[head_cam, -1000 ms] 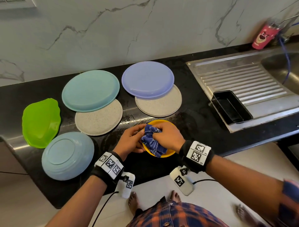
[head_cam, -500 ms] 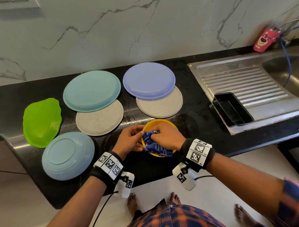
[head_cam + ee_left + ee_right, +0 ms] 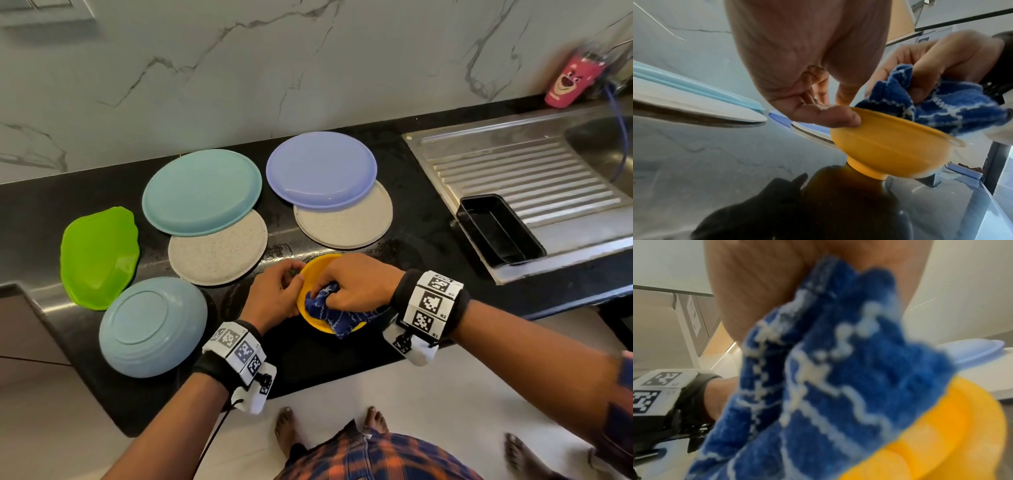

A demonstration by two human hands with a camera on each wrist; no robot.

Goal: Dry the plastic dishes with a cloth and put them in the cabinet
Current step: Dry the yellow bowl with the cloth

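Yellow plastic, the bowl (image 3: 317,274) stands on the counter (image 3: 421,236) between both hands: left hand (image 3: 274,296) pinches its left rim, right hand (image 3: 356,286) clutches the blue cloth (image 3: 337,317) inside (seemingly pressing the right wall).

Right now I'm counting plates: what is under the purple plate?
A speckled grey plate lies under the purple plate, its near half showing. Its far half is covered, so anything else beneath stays unseen.
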